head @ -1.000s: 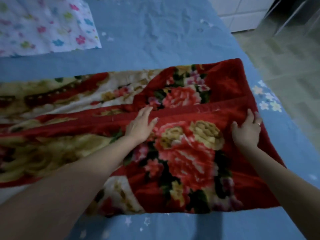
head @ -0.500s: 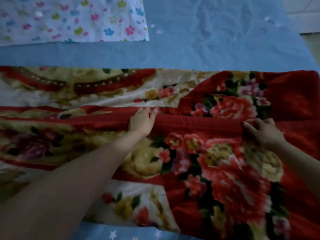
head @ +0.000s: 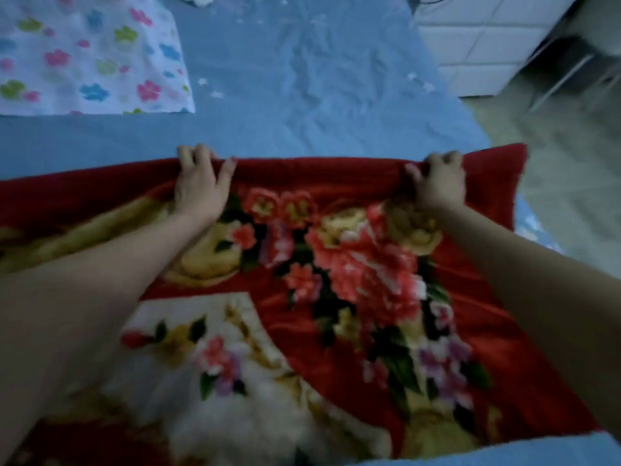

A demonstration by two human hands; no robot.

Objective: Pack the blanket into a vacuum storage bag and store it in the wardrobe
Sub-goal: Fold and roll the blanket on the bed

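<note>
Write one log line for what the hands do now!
step: folding | left hand: grips blanket far edge | right hand: grips same edge | bed: underneath

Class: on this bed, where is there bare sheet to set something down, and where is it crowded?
Bare blue sheet lies beyond the blanket's far edge, between the flowered white cloth at far left and the bed's right side. A thin strip shows at the near right corner. The near half is crowded: blanket everywhere, left hand and right hand gripping its far edge.

Both hands on blanket edge
</note>
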